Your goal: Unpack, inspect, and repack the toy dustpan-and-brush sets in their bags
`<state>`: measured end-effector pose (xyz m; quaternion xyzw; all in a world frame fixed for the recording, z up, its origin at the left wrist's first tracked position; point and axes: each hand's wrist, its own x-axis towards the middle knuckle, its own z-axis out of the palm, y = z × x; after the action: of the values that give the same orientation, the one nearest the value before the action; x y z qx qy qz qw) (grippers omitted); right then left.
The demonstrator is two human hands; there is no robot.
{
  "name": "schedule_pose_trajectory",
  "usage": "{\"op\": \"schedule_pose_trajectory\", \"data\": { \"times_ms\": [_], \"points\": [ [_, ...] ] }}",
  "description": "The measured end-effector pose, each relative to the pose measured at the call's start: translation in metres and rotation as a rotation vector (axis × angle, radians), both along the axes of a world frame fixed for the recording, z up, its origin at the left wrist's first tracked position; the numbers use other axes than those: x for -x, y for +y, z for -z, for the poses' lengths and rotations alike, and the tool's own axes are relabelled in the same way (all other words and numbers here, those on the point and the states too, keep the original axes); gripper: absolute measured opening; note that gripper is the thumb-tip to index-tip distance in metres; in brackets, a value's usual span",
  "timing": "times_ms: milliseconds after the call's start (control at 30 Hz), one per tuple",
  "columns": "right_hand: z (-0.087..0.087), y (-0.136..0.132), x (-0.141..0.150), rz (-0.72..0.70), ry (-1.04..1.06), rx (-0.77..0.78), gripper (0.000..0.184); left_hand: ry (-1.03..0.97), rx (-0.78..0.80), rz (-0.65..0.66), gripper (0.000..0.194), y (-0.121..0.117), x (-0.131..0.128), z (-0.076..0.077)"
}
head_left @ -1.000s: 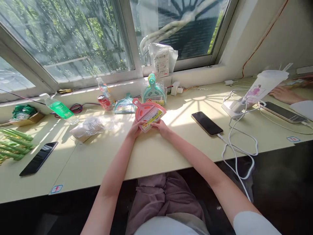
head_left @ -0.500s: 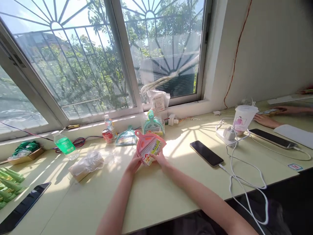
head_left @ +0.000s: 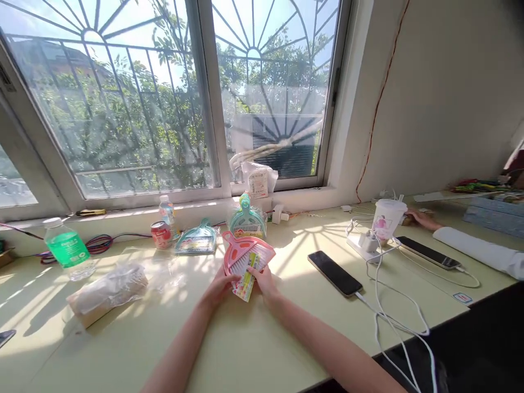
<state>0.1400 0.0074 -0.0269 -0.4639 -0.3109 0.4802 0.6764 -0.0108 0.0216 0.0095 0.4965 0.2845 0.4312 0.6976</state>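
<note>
Both of my hands hold up a small pink dustpan [head_left: 241, 248] above the table, its handle end pointing away from me. A brush with pale bristles [head_left: 256, 252] lies in the pan. My left hand [head_left: 219, 286] is closed on the pan's left edge, thumb in front. My right hand [head_left: 266, 284] pinches a yellow-green printed label card [head_left: 246, 281] at the pan's front, its thumb over the card; its other fingers are mostly hidden behind. Behind the pan, a green dustpan set [head_left: 248, 218] stands upright and a teal dustpan set [head_left: 196, 240] lies on the table.
On the left are a green-liquid bottle [head_left: 67, 248], a plastic-wrapped box [head_left: 108, 292] and a red can [head_left: 161, 234]. To the right lie a phone [head_left: 335, 273], white cables [head_left: 382, 305], a power strip [head_left: 362, 248] and a plastic cup [head_left: 387, 218]. Another person's sleeved arm [head_left: 475, 248] rests far right.
The view has shifted, so the table items sit further left. The label card now hangs lower and steeper against the pink dustpan. Both hands keep their hold. The other person's arm has moved.
</note>
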Motion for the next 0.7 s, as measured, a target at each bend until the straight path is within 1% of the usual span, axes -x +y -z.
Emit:
{"op": "schedule_pose_trajectory", "data": {
  "times_ms": [100,167,267,333,400,467,567,633,700],
  "points": [
    [0.0,0.002,0.0,0.0,-0.021,0.011,0.042,-0.023,0.018,0.017,0.068,0.005,0.0,0.004],
    [-0.002,-0.001,0.0,0.006,-0.044,0.015,0.044,-0.036,0.009,0.022,0.063,0.004,-0.001,0.004],
    [-0.005,-0.011,0.003,0.133,-0.083,0.004,0.052,-0.045,-0.038,0.056,0.061,-0.002,-0.005,0.003],
    [-0.007,-0.017,0.006,0.175,-0.122,-0.012,0.055,-0.041,-0.027,0.074,0.062,-0.005,-0.006,0.002],
    [-0.01,-0.02,0.009,0.138,-0.149,-0.023,0.054,-0.037,0.015,0.066,0.064,-0.004,-0.004,0.001],
    [-0.011,-0.019,0.009,0.101,-0.162,-0.013,0.047,-0.032,0.044,0.046,0.064,-0.002,0.0,0.001],
    [-0.01,-0.015,0.005,0.104,-0.196,0.039,0.036,-0.021,0.046,0.03,0.061,0.003,0.004,0.001],
    [-0.007,-0.011,0.002,0.125,-0.21,0.069,0.035,-0.02,0.044,0.029,0.06,0.005,0.005,0.002],
    [-0.002,-0.009,-0.001,0.121,-0.22,0.047,0.039,-0.016,0.061,0.029,0.059,0.007,0.005,0.004]
  ]
}}
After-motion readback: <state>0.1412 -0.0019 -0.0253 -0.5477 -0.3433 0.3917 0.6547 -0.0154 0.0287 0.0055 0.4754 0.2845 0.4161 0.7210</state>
